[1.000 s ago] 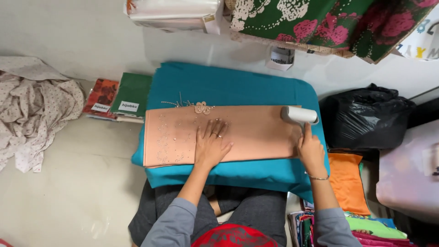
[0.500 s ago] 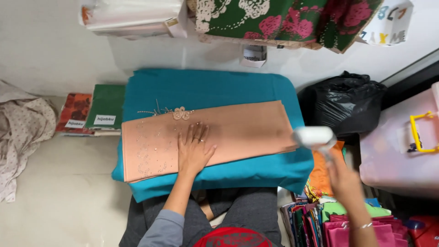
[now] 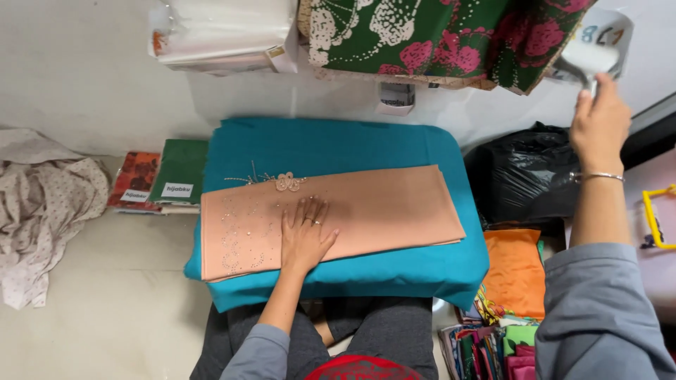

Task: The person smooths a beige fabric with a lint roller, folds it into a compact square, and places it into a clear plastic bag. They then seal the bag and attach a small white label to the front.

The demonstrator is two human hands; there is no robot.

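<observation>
Left hand: the left hand (image 3: 304, 239) lies open, palm down and fingers spread, flat on the peach cloth (image 3: 331, 214), near its left half.
Right hand: the right hand (image 3: 598, 127) is raised well up and to the right, closed around the handle of a small white iron (image 3: 588, 55), which hangs in the air far from the cloth.
Peach cloth: folded into a long rectangle, it rests on the teal padded board (image 3: 338, 151) across the person's lap; beadwork dots its left end, and a small beaded ornament (image 3: 285, 181) sits at its upper edge.
Around the board: folded packets of green and orange-red fabric (image 3: 162, 183) lie on the floor to the left, with a crumpled pale cloth (image 3: 42, 204) beyond them; a black plastic bag (image 3: 521, 176) and an orange folded fabric (image 3: 515, 271) lie to the right.
Above: a green cloth with pink flowers (image 3: 436, 35) hangs close beside the lifted iron.
Risk: if the soleplate is hot, it could graze the hanging cloth or the bag and mark them.
Risk to the hand: the fingers resting on the peach cloth could be burned should the iron come down near them.
Risk to the cloth: the beads might catch or loosen under the soleplate.
</observation>
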